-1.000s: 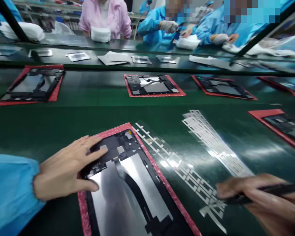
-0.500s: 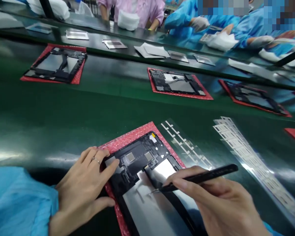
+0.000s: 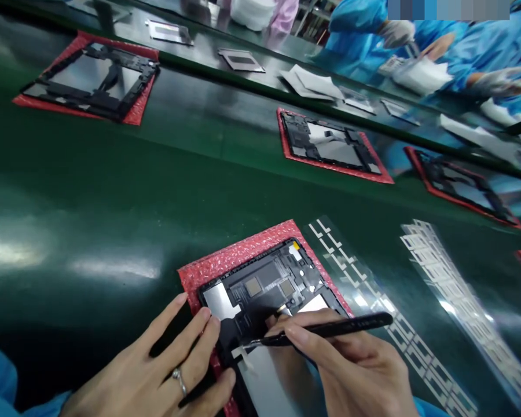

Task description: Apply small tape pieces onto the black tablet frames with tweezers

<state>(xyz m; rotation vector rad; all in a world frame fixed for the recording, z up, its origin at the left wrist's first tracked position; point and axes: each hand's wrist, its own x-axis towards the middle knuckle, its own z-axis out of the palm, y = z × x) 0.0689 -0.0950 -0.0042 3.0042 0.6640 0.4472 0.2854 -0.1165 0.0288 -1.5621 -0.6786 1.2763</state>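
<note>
"Tablet, opened: where does it lie?"

"On red bubble wrap on the green bench, inner parts upward, its lower end cut off by the frame."

"And the hands?"

"The left hand is at the tablet's left edge, fingers well spread, gripping nothing visible; whether the fingertips press on that edge cannot be told. The right hand is over the tablet, thumb and fingers pinched around black tweezers. Their tips are at a small white piece, by the upper left corner of the tablet's silver plate."

"How far along is the work?"

"Judged partway. The piece is at the tablet and clear of the film, but adhesion cannot be confirmed, and the tweezers have not yet released it. The film, just right of the tablet, carries further white pieces. Similar strips lie stacked farther right of the tablet."

"Other units?"

"One far unit lies beyond the tablet to its left, on red wrapping; its completion cannot be judged."
</note>
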